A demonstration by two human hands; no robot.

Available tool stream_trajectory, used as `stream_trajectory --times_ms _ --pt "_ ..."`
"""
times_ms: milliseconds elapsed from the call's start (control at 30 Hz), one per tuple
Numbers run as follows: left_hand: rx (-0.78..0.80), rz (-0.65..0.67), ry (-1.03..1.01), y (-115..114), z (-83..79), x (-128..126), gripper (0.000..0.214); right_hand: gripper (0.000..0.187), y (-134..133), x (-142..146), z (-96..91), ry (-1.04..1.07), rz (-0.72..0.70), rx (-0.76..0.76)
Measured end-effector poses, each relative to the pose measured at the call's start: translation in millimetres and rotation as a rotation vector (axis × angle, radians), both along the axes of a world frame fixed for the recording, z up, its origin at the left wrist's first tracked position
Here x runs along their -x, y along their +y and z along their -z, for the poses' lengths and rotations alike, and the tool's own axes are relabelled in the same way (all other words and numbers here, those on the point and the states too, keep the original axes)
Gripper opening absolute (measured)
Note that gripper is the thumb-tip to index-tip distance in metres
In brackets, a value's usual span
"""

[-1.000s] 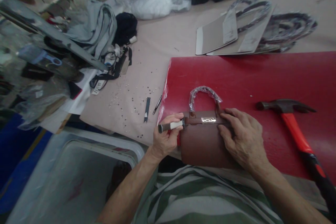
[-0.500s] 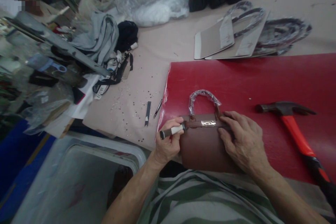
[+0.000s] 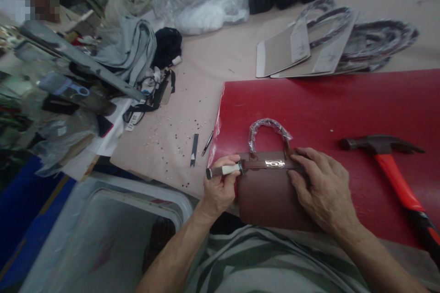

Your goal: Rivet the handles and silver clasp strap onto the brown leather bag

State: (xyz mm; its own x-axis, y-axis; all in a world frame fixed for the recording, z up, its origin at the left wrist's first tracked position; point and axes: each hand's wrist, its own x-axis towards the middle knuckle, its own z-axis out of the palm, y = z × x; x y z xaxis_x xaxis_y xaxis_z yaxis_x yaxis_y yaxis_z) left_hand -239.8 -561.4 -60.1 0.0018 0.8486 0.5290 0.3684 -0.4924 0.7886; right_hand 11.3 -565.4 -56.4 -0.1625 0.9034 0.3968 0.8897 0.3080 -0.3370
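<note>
A brown handbag lies at the table's front edge, partly on the red sheet. Its upright handle is wrapped in clear plastic, and a strap with a shiny metal clasp crosses its top. At the strap's left end, my left hand is closed on a short brown-and-white strap end with metal at its tip; its exact kind is unclear. My right hand lies over the bag's right side, thumb and fingers closed round the strap's right part and hiding that end.
A claw hammer lies on the red sheet at right. Left of the sheet are a dark flat strip, a pen-like tool and scattered bits. Bag panels with wrapped handles lie behind. A white bin stands lower left.
The view has shifted slightly, moving the scene a little rightward. The strap end in my left hand has turned a little flatter. Both hands keep their places on the bag.
</note>
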Motion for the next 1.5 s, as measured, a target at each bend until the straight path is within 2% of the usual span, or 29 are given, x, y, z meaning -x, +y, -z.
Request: stream_trajectory --times_ms 333,633,833,1133,1500 --pt "-0.011 0.145 0.053 15.8 -7.6 8.4 0.010 0.027 -0.2 1.3 -2.5 0.019 0.002 0.008" --pt "-0.047 0.170 0.096 17.8 -8.3 7.0 0.010 0.026 -0.3 1.5 -2.9 0.029 0.007 0.023" --pt "-0.070 0.231 0.140 22.8 -12.8 2.2 0.010 0.025 0.0 1.1 -2.0 0.036 0.002 0.012" --pt "-0.116 0.139 0.157 19.5 -8.6 -0.8 0.011 0.025 0.0 0.8 -2.2 0.044 0.000 0.019" --pt "-0.126 0.173 0.190 24.8 -10.5 -0.8 0.011 0.026 -0.2 1.2 -2.3 0.035 0.003 0.021"
